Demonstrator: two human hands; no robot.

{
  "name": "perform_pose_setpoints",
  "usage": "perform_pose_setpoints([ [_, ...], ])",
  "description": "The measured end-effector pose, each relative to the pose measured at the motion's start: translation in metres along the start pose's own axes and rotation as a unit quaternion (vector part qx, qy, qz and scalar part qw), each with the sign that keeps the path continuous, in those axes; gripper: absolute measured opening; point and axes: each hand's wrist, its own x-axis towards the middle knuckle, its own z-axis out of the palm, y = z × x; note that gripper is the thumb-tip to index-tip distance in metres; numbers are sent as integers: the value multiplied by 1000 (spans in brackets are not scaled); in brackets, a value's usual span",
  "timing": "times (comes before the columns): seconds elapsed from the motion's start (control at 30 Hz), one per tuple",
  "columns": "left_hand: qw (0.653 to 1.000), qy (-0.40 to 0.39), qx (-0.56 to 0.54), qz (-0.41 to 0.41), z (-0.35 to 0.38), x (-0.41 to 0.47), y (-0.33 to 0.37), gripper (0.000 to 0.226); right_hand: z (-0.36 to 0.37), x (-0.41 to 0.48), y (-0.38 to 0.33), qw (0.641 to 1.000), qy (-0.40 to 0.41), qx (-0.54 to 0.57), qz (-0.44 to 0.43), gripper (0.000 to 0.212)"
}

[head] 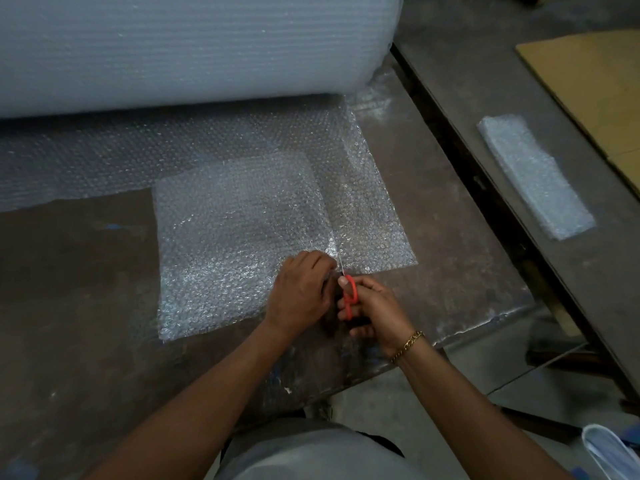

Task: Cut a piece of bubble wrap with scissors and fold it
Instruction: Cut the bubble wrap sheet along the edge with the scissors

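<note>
A sheet of bubble wrap lies flat on the dark worktop, its far end running back under a large bubble wrap roll that fills the far left of the view. The near part of the sheet looks doubled, with a paler square layer lying over a wider clear layer that reaches out to the right.

At the near edge of the sheet, a pair of orange-handled scissors points away from the person, the thin blade tip entering the wrap at a bright crease that runs toward the roll. The right hand holds the scissors, fingers threaded through and curled around the orange loops; how far the blades are parted cannot be told, since only a sliver of metal shows. A gold chain bracelet sits on the right wrist.

The left hand rests palm down on the wrap just beside the blade, to its left, its fingers bent and pressing the sheet to the worktop; whether they pinch the edge cannot be told.

Well apart, on a second grey surface across a dark gap to the right, lies a folded strip of bubble wrap, with a flat sheet of cardboard beyond it. Grey floor shows below the worktop's near right corner.
</note>
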Motion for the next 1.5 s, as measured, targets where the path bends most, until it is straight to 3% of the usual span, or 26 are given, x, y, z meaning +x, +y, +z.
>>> perform_pose_setpoints([
  [0.2,1000,8,-9,-2,-1,0,1,13,4,2,-4,1000,0,2,1,22],
  [0.4,1000,17,-14,-8,-2,0,1,16,3,-4,1,1000,4,-15,-10,13],
  [0.67,999,22,-23,-7,-2,1,1,9,-2,-13,2,999,-22,1,23,23],
  [1.07,999,30,-37,-11,0,0,0,8,2,-6,-5,1000,-13,2,-5,26],
  [1.23,998,41,-43,-15,0,-1,-1,17,3,-3,-8,1000,-3,7,-6,20],
  [1.5,998,31,-48,-11,-4,1,2,10,4,1,-7,1000,0,10,-1,19],
])
